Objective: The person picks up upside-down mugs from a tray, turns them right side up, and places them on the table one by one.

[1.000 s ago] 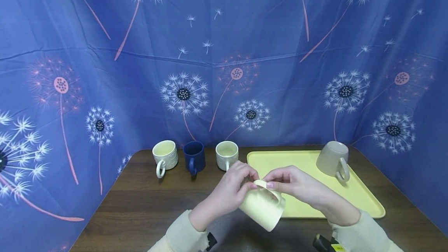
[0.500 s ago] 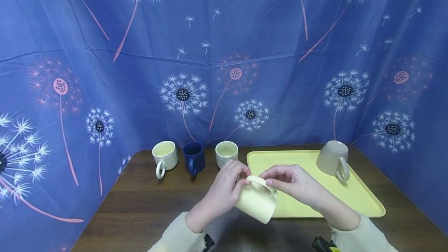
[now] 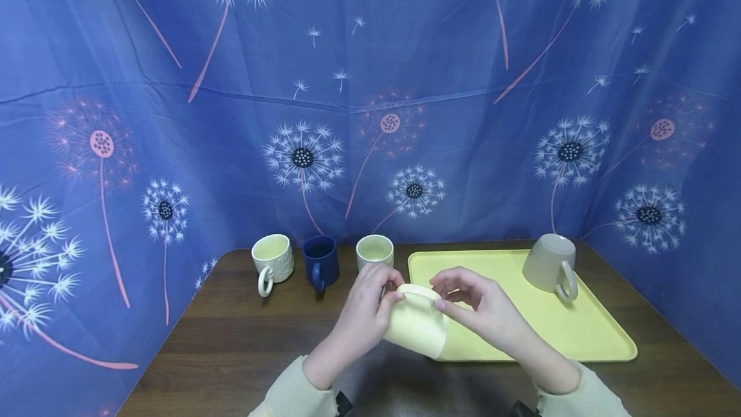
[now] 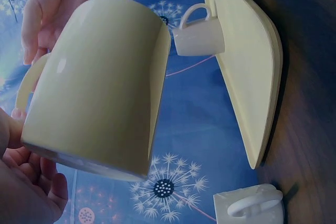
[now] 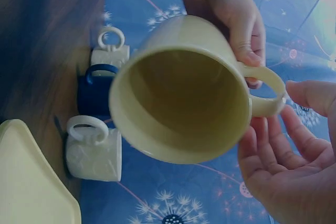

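Note:
Both hands have a pale yellow mug point(image 3: 413, 330) up over the front of the table, lying tilted with its handle point(image 3: 418, 291) on top. Its mouth faces right, and the right wrist view looks into the bare inside. Thumb and fingers of my left hand point(image 3: 360, 304) pinch the mug at the handle's base-side end. My right hand point(image 3: 494, 314) pinches the handle's rim-side part between thumb and fingertips; the right wrist view has its thumb against the handle's outer edge. In the left wrist view the mug's body hides part of the right hand's fingers.
A yellow tray point(image 3: 521, 327) lies at the right, with a grey mug point(image 3: 547, 266) upside down on its far right corner. Along the table's back edge stand a white mug point(image 3: 274, 259), a dark blue mug point(image 3: 321, 262) and another pale mug point(image 3: 375, 251). A blue patterned cloth point(image 3: 492, 114) hangs behind.
Both hands have carried the yellow mug a little left and up. The mug has turned, so its handle now shows nearly edge-on. The tray and other mugs have stayed put.

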